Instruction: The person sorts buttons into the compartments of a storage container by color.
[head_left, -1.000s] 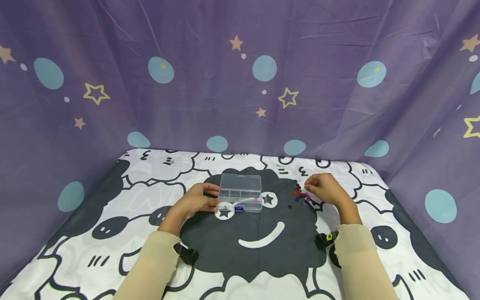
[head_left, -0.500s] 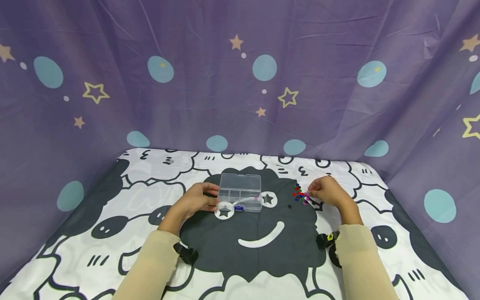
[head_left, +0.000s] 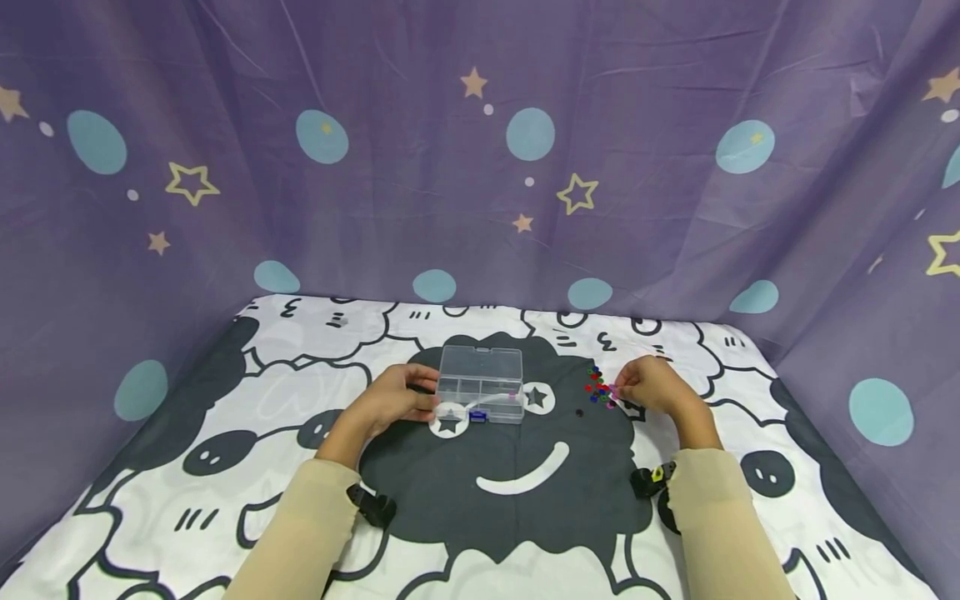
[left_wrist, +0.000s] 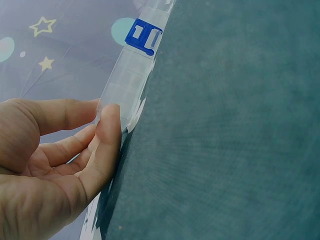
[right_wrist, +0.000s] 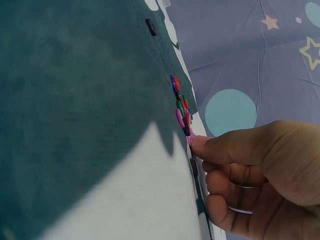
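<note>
My left hand (head_left: pixel 397 398) holds the left end of a clear plastic compartment box (head_left: pixel 480 387), thumb and index finger against that end. Its lid (head_left: pixel 480 362) stands raised at the back, and a blue latch (left_wrist: pixel 142 37) sits on the front. A pale strip with a pink spot (head_left: pixel 501 400) shows in the box. To the right, my right hand (head_left: pixel 651 383) pinches a small pink piece (right_wrist: pixel 191 136) between thumb and fingers at the edge of a pile of small coloured pieces (head_left: pixel 597 388). They look thin and flat, in red, blue, green, pink and black.
One dark piece (head_left: pixel 579 413) lies apart, between pile and box; it shows as a black piece (right_wrist: pixel 151 27) in the right wrist view. A cloth (head_left: pixel 517 517) with a sheep print covers the table. Purple curtains (head_left: pixel 480 167) with stars hang behind and at the sides.
My right hand has come down slightly from beside the top of the pile to its right edge, where it now pinches a pink piece. The left hand and the box have stayed put.
</note>
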